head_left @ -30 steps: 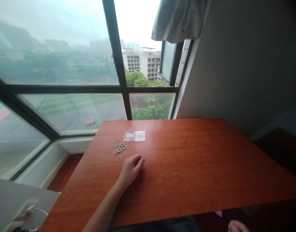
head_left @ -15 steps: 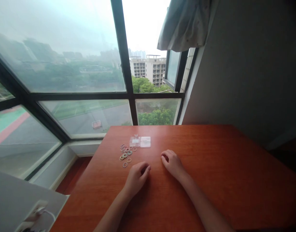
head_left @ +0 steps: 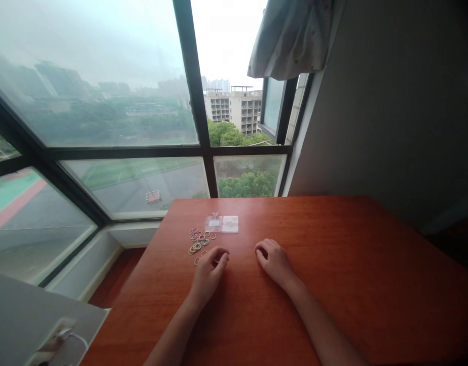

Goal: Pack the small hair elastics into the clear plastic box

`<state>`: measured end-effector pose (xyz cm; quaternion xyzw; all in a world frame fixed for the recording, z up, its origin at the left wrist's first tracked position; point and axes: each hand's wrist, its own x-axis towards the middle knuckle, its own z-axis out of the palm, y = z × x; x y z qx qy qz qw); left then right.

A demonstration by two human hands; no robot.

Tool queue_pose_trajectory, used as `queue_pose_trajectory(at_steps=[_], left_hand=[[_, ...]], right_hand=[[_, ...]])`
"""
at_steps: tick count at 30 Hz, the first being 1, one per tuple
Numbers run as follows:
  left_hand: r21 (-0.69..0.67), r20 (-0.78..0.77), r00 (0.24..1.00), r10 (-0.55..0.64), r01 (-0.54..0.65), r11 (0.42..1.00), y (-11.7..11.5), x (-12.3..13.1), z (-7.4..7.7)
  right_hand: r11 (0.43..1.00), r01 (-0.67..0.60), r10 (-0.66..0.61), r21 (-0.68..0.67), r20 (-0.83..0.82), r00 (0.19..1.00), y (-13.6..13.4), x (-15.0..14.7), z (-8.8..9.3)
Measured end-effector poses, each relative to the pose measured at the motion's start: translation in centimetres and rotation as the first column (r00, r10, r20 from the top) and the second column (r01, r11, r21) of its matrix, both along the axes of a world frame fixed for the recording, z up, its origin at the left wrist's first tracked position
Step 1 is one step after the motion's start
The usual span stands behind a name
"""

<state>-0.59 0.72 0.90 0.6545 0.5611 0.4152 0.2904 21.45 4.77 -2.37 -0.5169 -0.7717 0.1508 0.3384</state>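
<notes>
My left hand [head_left: 208,272] is over the table's left half, right beside the pile of small rings [head_left: 198,246], and partly covers the nearest ones. Its fingers are loosely bent, with a gap to the thumb, and nothing shows in them. The rings are thin, in pale and coloured tones, and several overlap. Behind them lies a clear plastic case [head_left: 230,224] with its lid folded open; a small clear item [head_left: 214,216] sits at its back left. My right hand [head_left: 274,260] rests on the tabletop farther right, loosely curled, with no object visible in it.
The reddish-brown wooden table [head_left: 344,264] reaches up to the windows [head_left: 135,185]. A grey wall [head_left: 382,117] rises on the right, with a curtain [head_left: 291,46] above. A socket with a white plug [head_left: 64,333] is at lower left.
My left hand has moved left and slightly away from me, toward the rings, and now covers part of the nearest ones. My right hand has hardly moved.
</notes>
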Motion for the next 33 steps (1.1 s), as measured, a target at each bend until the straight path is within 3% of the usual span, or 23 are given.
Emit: queue_pose_trajectory(at_steps=[3,6,9,11,17,23,28,33], left_hand=[[0.059,-0.031,0.981,0.19,-0.188,0.98,1.8,-3.1,0.2],[0.149,-0.248,0.921,0.299,-0.269,0.952,4.5,-7.1,0.3],[0.179,-0.388,0.87,0.303,-0.251,0.951,7.0,-9.8,-0.1],[0.192,-0.45,0.858,0.248,-0.178,0.965,8.1,-10.3,-0.6],[0.209,-0.573,0.806,0.148,-0.03,0.977,8.5,-8.8,-1.4],[0.206,-0.592,0.802,0.078,0.057,0.977,8.1,-7.3,-1.6],[0.195,-0.625,0.779,0.052,0.091,0.977,7.0,-5.5,-2.1],[0.2,-0.57,0.821,0.033,0.099,0.975,5.3,-2.6,-2.8]], right_hand=[[1.0,0.008,-0.009,-0.005,-0.003,1.0,0.1,0.0,-0.1],[1.0,0.017,-0.018,-0.021,-0.02,1.0,0.2,0.0,0.0],[0.999,0.039,-0.04,-0.028,-0.019,0.999,0.3,-0.4,0.3],[0.999,0.045,-0.044,-0.02,0.019,0.999,0.6,-1.0,0.6],[0.998,-0.054,0.055,-0.014,0.25,0.967,2.7,-4.8,1.3],[0.996,-0.067,0.085,-0.066,0.326,0.941,4.2,-7.9,1.8],[0.997,-0.069,0.078,-0.039,0.329,0.941,3.2,-7.3,1.8],[0.999,-0.032,0.035,-0.016,0.296,0.955,1.3,-4.6,1.6]])
